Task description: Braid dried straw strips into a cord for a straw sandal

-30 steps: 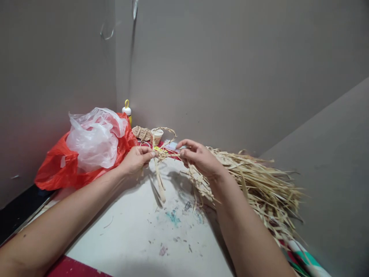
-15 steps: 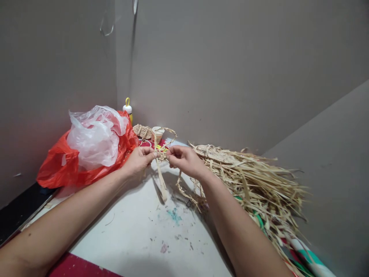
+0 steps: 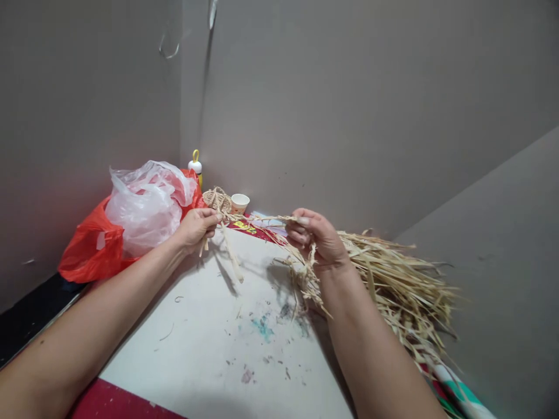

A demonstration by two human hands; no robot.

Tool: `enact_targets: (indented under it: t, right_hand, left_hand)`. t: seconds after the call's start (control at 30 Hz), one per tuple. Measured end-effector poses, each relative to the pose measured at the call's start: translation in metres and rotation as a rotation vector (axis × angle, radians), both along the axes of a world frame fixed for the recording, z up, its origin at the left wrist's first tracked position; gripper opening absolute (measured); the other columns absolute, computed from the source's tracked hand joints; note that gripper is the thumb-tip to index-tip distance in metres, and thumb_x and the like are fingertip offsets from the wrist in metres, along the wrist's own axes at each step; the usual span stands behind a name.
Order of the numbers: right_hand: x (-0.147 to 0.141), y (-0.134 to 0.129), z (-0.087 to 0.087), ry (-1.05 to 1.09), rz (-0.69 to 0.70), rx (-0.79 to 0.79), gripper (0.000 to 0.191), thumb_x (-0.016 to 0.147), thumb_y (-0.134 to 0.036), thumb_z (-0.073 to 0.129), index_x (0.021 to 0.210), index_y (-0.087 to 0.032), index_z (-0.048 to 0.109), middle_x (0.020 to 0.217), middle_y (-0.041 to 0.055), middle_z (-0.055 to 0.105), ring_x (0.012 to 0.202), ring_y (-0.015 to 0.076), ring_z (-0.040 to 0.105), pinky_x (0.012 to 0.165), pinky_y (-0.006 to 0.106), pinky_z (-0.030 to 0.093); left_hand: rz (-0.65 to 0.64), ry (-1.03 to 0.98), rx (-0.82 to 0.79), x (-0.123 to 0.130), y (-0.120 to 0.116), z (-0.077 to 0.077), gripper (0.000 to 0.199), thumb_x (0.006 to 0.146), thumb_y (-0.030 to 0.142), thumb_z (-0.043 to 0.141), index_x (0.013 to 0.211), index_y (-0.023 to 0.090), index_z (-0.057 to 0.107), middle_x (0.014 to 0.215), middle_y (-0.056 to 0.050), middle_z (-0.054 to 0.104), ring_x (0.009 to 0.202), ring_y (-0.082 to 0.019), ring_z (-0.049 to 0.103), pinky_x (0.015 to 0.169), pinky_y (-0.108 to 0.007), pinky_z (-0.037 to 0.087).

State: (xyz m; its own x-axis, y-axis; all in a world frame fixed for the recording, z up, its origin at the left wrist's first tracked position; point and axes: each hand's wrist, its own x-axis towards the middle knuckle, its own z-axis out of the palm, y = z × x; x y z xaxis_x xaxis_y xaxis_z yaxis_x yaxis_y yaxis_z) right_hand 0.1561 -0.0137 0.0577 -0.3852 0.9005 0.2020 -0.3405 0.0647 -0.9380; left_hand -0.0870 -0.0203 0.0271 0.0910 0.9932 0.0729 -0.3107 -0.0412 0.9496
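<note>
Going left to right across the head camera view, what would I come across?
White plastic bag, left hand, paper cup, right hand, pile of dry plant strips.

A: Walls?
B: Plain grey. The left wall (image 3: 91,99) is meeting the back wall (image 3: 358,110) in an upright corner. At right, a slanting edge is marking off another grey surface (image 3: 498,244).
A: Fixtures?
B: A thin wire loop (image 3: 169,53) is hanging high, near the corner; a dark line (image 3: 206,81) is running down beside it.
A: Furniture?
B: A white tabletop (image 3: 192,361) is showing blue-green and dark stains; red (image 3: 117,401) is edging its near side.
A: Light?
B: Dim; soft shadows are falling across the white.
</note>
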Motion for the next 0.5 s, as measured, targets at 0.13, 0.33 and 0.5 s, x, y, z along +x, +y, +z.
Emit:
enact_targets:
  t: [0.13,0.33,0.5]
  right_hand:
    - [0.024,-0.001,0.013,-0.175,-0.073,0.036,0.015,0.065,-0.023,0.073,0.07,-0.015,0.062,0.049,-0.0056,0.045,0.038,0.0035,0.038,0.036,0.016,0.028]
    - [0.043,0.0,0.037,-0.414,-0.141,0.095,0.017,0.066,-0.025,0.073,0.076,-0.015,0.063,0.052,-0.0046,0.05,0.039,0.0033,0.039,0.036,0.017,0.029]
    - [0.063,-0.001,0.065,-0.809,0.116,0.014,0.042,0.068,-0.023,0.071,0.108,-0.019,0.06,0.062,-0.0021,0.06,0.042,0.0049,0.041,0.037,0.018,0.031]
  left_hand:
    - [-0.001,0.112,0.037,-0.001,-0.002,-0.001,0.023,0.063,0.028,0.071,0.058,0.013,0.054,0.044,0.007,0.038,0.038,-0.002,0.028,0.039,-0.018,0.018]
    - [-0.042,0.112,0.01,0.008,-0.002,-0.005,0.023,0.064,0.028,0.07,0.061,0.012,0.054,0.045,0.008,0.037,0.038,-0.001,0.028,0.039,-0.017,0.02]
    - [0.017,-0.019,-0.035,0.003,0.009,-0.012,0.02,0.06,0.022,0.071,0.061,0.012,0.054,0.044,0.008,0.035,0.037,-0.001,0.025,0.037,-0.016,0.018]
